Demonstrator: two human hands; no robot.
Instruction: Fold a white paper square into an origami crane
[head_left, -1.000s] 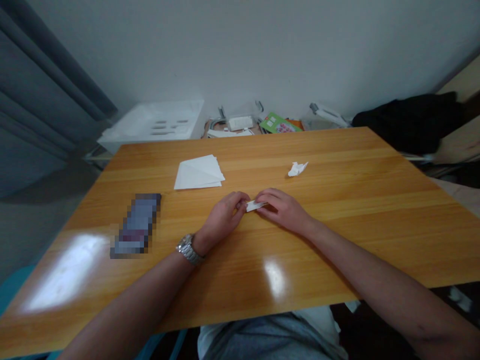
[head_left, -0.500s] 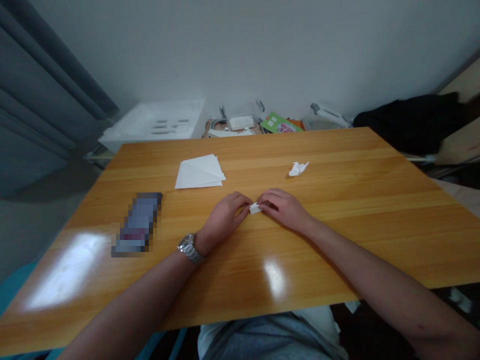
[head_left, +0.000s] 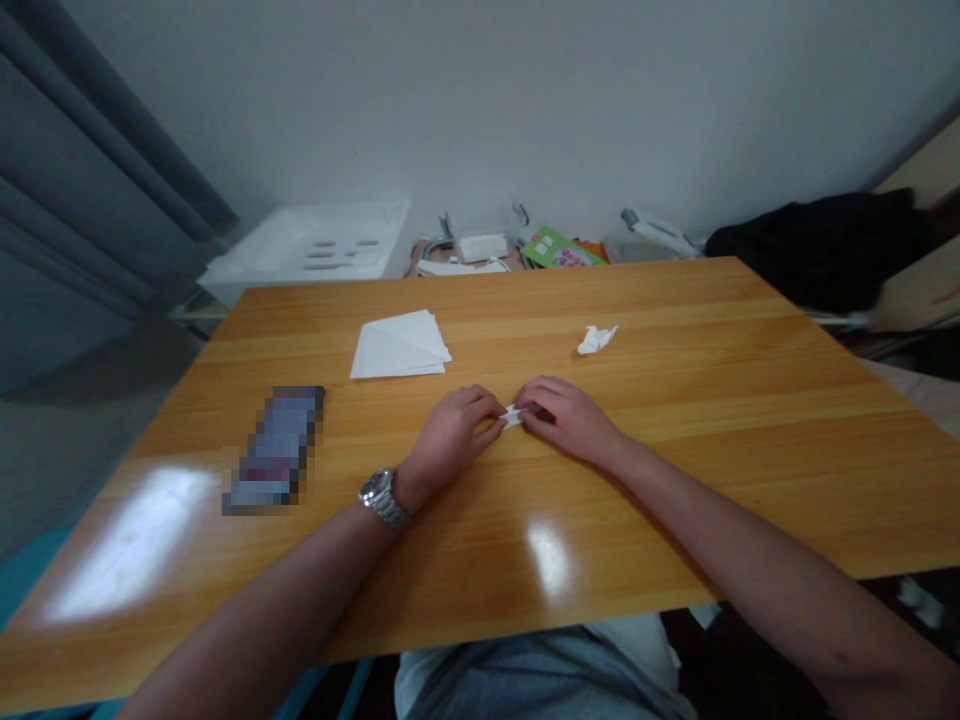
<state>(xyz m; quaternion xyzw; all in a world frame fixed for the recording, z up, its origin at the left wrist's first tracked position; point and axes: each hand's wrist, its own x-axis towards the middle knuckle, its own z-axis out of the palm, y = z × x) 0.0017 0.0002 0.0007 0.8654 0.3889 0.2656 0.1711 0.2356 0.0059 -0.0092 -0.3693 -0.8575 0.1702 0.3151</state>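
Between my two hands, low over the wooden table, is a small folded piece of white paper (head_left: 512, 416). My left hand (head_left: 459, 428), with a metal watch (head_left: 384, 497) on its wrist, pinches the left end between thumb and fingers. From the other side my right hand (head_left: 564, 415) pinches the right end. My fingertips cover both ends, so only the middle of the paper shows. Farther back on the right lies a crumpled-looking folded white paper (head_left: 596, 340). A few flat white sheets (head_left: 401, 345) are stacked to the left.
A phone-like dark device (head_left: 276, 450), blurred out, lies on the left of the table (head_left: 675, 520). Behind the table's far edge stand a white foam tray (head_left: 300, 240), a green booklet (head_left: 559, 248) and assorted items. Black cloth (head_left: 817, 245) is heaped at the right.
My left hand has shifted slightly to the right, closer to my right hand. Less of the folded paper's front face shows now. The other things lie where they were.
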